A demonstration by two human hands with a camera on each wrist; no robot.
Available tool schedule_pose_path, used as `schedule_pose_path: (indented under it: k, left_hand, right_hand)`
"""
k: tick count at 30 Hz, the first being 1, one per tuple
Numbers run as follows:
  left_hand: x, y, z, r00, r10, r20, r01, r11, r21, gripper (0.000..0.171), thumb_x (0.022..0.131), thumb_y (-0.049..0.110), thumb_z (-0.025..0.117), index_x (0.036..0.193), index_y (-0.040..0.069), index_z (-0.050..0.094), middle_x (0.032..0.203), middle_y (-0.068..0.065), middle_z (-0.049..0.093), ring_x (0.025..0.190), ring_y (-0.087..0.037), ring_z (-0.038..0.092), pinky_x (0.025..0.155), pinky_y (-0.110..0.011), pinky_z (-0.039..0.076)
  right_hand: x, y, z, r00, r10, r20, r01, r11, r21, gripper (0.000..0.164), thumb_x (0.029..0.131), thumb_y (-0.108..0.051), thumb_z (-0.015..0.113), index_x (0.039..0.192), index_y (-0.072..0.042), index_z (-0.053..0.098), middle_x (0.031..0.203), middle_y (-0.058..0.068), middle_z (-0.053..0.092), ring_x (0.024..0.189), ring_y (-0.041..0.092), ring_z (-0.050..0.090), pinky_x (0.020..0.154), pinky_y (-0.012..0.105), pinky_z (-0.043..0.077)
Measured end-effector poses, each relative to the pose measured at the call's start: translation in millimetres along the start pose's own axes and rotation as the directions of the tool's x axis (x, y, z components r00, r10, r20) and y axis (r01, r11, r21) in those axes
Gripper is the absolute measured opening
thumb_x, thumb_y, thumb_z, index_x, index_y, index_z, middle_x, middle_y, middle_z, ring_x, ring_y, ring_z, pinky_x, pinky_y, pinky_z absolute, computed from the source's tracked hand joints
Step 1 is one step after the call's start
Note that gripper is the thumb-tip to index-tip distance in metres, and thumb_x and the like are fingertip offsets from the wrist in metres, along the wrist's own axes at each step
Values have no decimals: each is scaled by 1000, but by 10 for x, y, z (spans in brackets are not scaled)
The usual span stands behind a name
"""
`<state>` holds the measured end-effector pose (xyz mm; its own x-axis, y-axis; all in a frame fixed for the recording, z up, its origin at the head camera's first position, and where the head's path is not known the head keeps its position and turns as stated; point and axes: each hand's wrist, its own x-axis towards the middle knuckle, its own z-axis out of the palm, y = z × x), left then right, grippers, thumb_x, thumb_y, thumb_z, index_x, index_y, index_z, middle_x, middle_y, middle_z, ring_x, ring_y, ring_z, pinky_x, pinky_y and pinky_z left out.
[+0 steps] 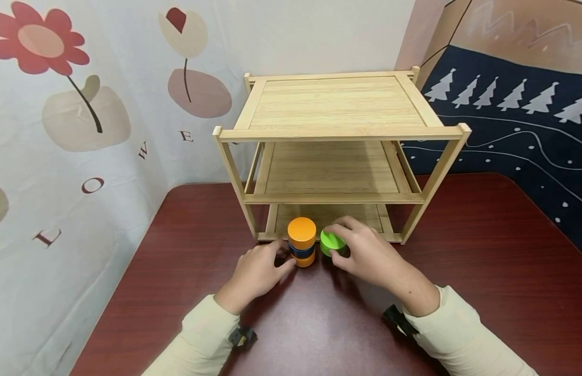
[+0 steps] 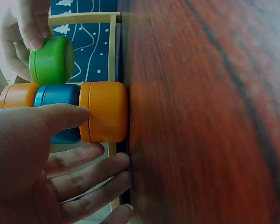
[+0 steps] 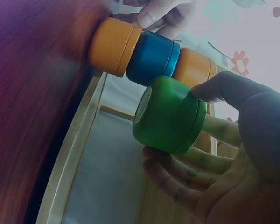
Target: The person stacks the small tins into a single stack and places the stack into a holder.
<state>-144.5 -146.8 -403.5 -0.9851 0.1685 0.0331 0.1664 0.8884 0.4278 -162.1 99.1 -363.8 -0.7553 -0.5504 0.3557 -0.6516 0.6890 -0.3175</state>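
Three small round lidded jars are stacked upright: a bottom orange jar, a blue jar in the middle and a top orange jar. My left hand is at the stack's left side, thumb on the bottom orange jar. Its other fingers extend loosely past the stack in the left wrist view. Just right of the stack, my right hand holds a green jar between thumb and fingertips. The green jar is raised above the tabletop, about level with the blue jar.
Directly behind the jars stands a three-tier wooden shelf, its lowest tier close to the tabletop. Everything rests on a dark red wooden table. Printed fabric hangs along the left and back.
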Motion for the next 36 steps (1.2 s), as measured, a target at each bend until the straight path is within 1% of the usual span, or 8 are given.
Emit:
schedule_pose_path:
  k: [7, 20, 29, 36]
  left_hand:
    - [-2, -1, 6, 1000, 5, -4, -5, 1000, 2, 27, 91, 39, 71, 113, 23, 68, 101, 7, 75, 93, -23, 72, 73, -50, 53]
    - [5, -3, 8, 1000, 2, 1, -2, 1000, 0, 27, 91, 39, 70, 114, 23, 68, 102, 8, 75, 95, -22, 72, 73, -50, 54]
    - [0, -3, 6, 1000, 3, 3, -3, 1000, -3, 27, 91, 39, 70, 113, 23, 68, 103, 8, 75, 94, -22, 73, 72, -49, 54]
    - [3, -1, 7, 1000, 4, 2, -4, 1000, -2, 27, 91, 39, 70, 113, 23, 68, 103, 7, 75, 95, -22, 72, 73, -49, 54]
  right_hand:
    - [-4, -6, -22, 1000, -6, -16, 6, 1000, -1, 36, 83, -16, 75, 118, -12, 69, 115, 7, 64, 86, 19, 62, 73, 33, 52]
    - [-9, -21, -50, 999, -6, -37, 6, 1000, 3, 37, 83, -17, 75, 119, -13, 69, 118, 8, 64, 91, 20, 63, 75, 34, 53]
    - [-12, -33, -66, 999, 0, -38, 1, 1000, 6, 37, 83, -18, 75, 120, -13, 69, 119, 7, 63, 89, 18, 62, 73, 31, 52]
    - [-16, -38, -76, 998, -13, -55, 13, 1000, 6, 37, 83, -17, 75, 120, -13, 69, 119, 8, 64, 91, 20, 63, 74, 32, 53]
